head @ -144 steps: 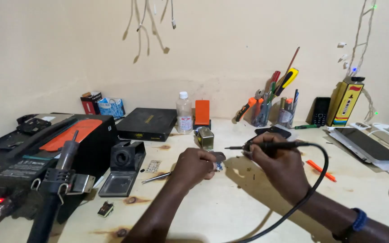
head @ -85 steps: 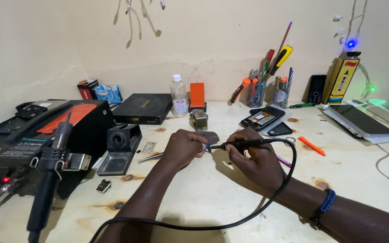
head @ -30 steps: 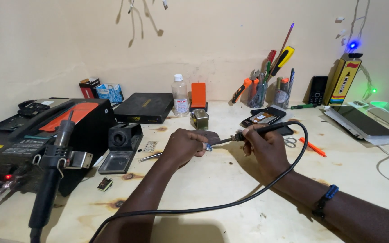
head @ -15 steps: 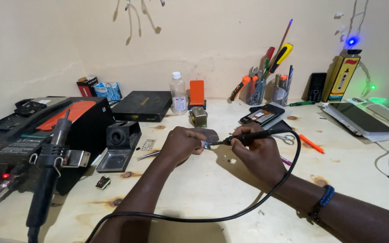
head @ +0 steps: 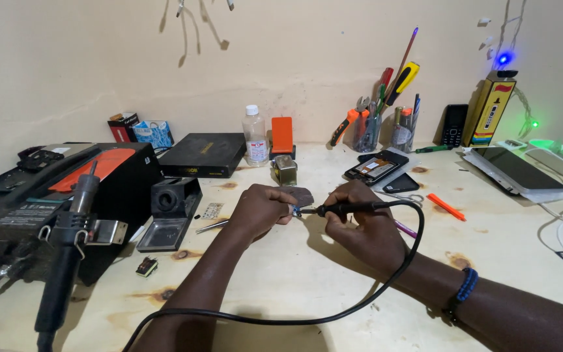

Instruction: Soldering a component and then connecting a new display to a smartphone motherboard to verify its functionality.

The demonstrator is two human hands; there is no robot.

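Gripped pen-like in the right hand, a slim black soldering iron is held level just above the worktop, its tip touching a small blue-edged board. That board is pinched in the closed left hand. From the iron's rear, 1 black cable is looped across the worktop.

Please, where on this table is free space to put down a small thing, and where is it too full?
Bare wood lies in front of the right hand, between the black cord and the orange marker. Another patch: below the iron stand, near the left hand. Crowded: the back row around the tool cups.
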